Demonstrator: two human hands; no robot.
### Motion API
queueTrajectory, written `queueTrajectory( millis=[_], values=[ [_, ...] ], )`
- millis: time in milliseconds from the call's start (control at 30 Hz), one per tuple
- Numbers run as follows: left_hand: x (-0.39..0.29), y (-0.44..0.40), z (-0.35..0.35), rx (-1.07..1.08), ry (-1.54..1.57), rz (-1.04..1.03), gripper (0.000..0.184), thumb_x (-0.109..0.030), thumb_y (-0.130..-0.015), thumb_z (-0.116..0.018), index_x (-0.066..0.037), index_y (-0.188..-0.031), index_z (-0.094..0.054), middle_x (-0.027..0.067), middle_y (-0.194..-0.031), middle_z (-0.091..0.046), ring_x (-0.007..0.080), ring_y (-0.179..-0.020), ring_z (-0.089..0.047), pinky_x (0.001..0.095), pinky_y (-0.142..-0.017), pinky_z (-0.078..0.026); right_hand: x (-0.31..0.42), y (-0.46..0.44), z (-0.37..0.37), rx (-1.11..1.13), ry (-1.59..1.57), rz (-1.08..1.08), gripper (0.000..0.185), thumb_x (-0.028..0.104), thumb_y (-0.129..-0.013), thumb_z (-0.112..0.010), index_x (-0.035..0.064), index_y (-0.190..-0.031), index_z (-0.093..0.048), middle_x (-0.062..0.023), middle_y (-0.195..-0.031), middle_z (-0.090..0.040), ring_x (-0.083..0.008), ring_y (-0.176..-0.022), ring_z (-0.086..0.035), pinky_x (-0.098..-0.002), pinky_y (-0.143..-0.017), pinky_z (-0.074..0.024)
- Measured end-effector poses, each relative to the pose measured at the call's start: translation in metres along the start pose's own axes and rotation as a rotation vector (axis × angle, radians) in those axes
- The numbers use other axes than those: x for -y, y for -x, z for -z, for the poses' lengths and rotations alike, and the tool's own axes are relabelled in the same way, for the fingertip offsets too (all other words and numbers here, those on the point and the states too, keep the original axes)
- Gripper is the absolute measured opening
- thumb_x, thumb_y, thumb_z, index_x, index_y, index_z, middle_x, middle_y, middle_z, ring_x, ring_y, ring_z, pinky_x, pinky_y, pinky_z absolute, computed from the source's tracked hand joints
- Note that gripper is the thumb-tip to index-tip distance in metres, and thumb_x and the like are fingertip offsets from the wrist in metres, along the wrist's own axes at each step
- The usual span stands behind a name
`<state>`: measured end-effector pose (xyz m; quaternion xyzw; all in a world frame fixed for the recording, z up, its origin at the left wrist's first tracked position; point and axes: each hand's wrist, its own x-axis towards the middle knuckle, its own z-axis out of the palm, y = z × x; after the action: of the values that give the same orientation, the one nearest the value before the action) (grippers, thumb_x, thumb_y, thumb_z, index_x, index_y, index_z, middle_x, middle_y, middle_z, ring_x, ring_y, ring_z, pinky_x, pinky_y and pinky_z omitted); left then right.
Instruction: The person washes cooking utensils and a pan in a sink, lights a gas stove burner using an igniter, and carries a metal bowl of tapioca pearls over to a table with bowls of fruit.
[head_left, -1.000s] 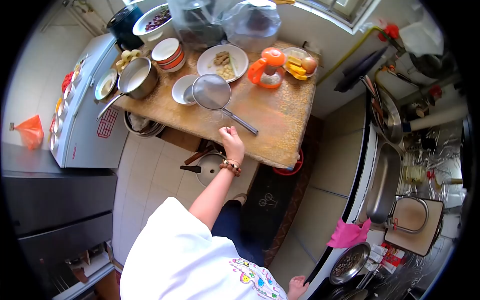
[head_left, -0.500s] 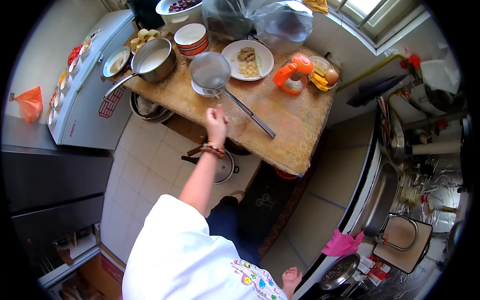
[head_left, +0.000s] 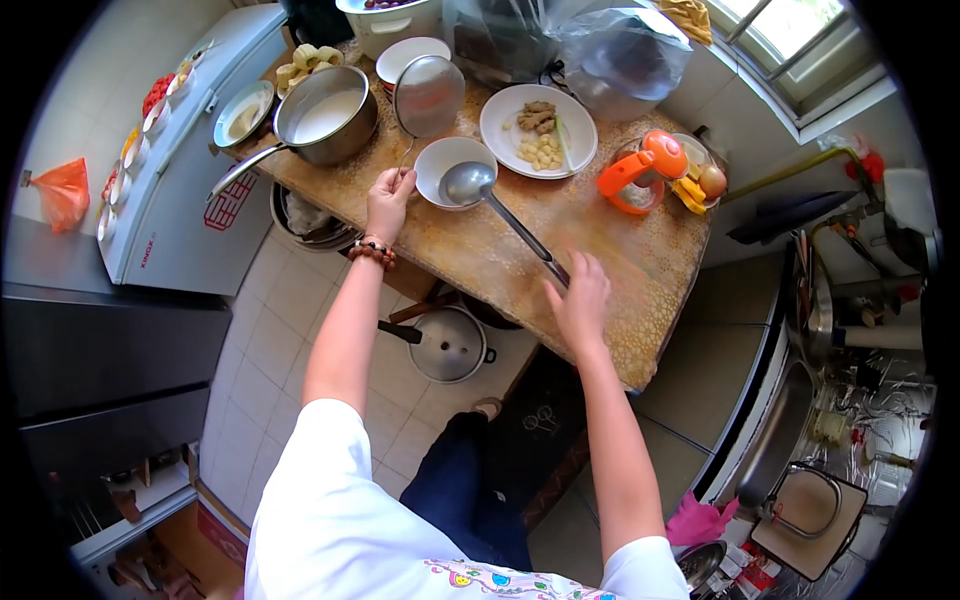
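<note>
My left hand point(head_left: 388, 203) is closed on the thin handle of a round mesh strainer point(head_left: 428, 97), which is lifted and tilted beside the white bowl point(head_left: 432, 180). A metal ladle point(head_left: 467, 184) rests with its cup in that bowl, its long handle slanting towards the near right. My right hand point(head_left: 582, 300) is at the handle's end, thumb and fingers apart on either side of it. Whether it touches the handle I cannot tell. Behind the bowl, a white plate point(head_left: 495, 125) carries ginger, garlic cloves and a green stalk.
A saucepan point(head_left: 350, 140) of whitish liquid stands on the left of the table point(head_left: 640, 300), its handle over the edge. To the right are an orange-lidded jug point(head_left: 655, 160) and a dish with an onion point(head_left: 712, 180). A lidded pot point(head_left: 447, 345) sits below.
My left hand has taken hold of the strainer and moved it left and up, exposing the bowl and ladle cup. My right hand has risen from low down to the ladle's handle.
</note>
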<state>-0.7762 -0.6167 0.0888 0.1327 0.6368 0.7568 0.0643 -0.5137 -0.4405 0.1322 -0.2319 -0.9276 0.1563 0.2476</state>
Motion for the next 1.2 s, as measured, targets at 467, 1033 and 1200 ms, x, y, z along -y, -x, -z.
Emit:
queueTrajectory(
  millis=[467, 1033, 1200],
  values=[
    [0.018, 0.067, -0.077, -0.045, -0.091, 0.043, 0.018, -0.017, -0.087, -0.059, 0.002, -0.09, -0.06, -0.0114, -0.065, -0.036, 0.0009, -0.057, -0.031, 0.0159, -0.052, -0.029, -0.091, 0.029, 0.022, 0.18, -0.067, -0.056, 0.017, 0.013, -0.08, -0.058, 0.0056, -0.093, -0.052, -0.0118, -0.088, -0.052, -0.0315, -0.088, -0.049, -0.041, -0.076, -0.0357],
    [-0.028, 0.08, -0.037, 0.454, 0.005, 0.399, 0.04, -0.038, -0.094, -0.042, -0.01, -0.066, -0.038, -0.0005, -0.043, -0.035, 0.0101, -0.03, -0.034, 0.0228, -0.029, -0.025, -0.161, 0.061, 0.068, 0.184, -0.099, -0.079, 0.02, 0.009, -0.08, -0.058, 0.0031, -0.098, -0.052, -0.0126, -0.086, -0.053, -0.0308, -0.085, -0.05, -0.0386, -0.075, -0.0366],
    [-0.046, 0.045, 0.005, 0.609, -0.117, 0.541, 0.038, -0.034, -0.096, -0.04, -0.008, -0.069, -0.044, -0.0019, -0.04, -0.036, 0.0074, -0.028, -0.033, 0.0215, -0.028, -0.026, -0.144, 0.064, 0.074, 0.189, -0.394, -0.25, 0.02, 0.017, -0.088, -0.053, 0.0006, -0.1, -0.052, -0.0084, -0.078, -0.053, -0.0207, -0.071, -0.049, -0.0309, -0.066, -0.0398]
  ],
)
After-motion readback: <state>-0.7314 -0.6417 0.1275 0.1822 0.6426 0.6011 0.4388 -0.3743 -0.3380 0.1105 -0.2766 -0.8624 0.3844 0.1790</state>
